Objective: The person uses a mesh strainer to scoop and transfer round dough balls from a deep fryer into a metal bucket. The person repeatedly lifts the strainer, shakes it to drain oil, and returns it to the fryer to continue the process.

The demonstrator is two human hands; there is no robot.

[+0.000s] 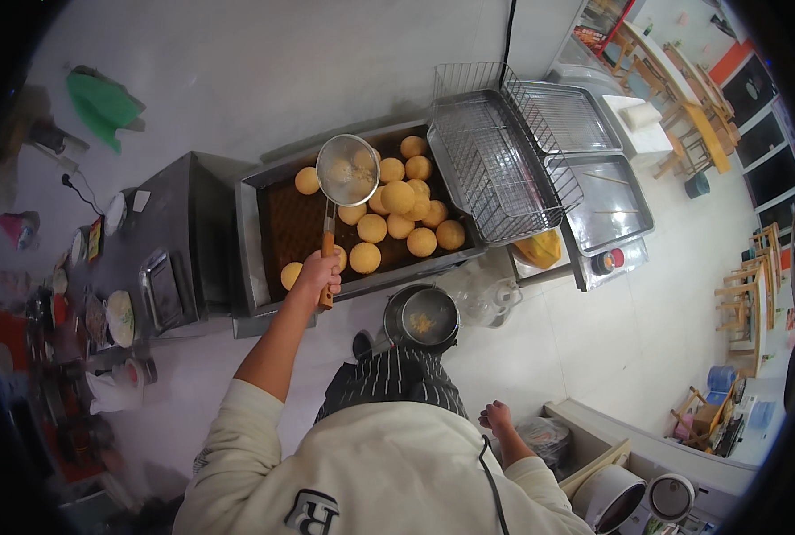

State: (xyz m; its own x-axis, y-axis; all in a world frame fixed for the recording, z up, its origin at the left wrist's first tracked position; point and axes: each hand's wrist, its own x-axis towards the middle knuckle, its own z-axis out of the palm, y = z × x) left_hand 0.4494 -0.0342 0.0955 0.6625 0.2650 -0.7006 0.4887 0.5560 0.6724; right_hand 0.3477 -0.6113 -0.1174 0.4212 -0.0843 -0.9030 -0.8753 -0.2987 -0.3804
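Note:
My left hand (318,275) grips the wooden handle of a round fine-mesh skimmer (336,167). The mesh hangs over a rectangular metal fryer (249,251) of dark brown oil, with some crumbs in it. Several golden fried balls (397,196) float in the oil, crowded towards the right side. A few lie apart at the left, one close to my left hand. Away from the fryer, my right hand (496,418) hangs low at my side with its fingers curled. Nothing shows in it, though its palm is hidden.
A wire basket (504,167) rests on a metal tray beside the fryer. Further right are more metal trays (608,207). On the floor before me, a pot (392,314) holds a strainer (431,314) with crumbs, next to clear plastic jugs (487,294). A dark metal cabinet (183,234) stands left.

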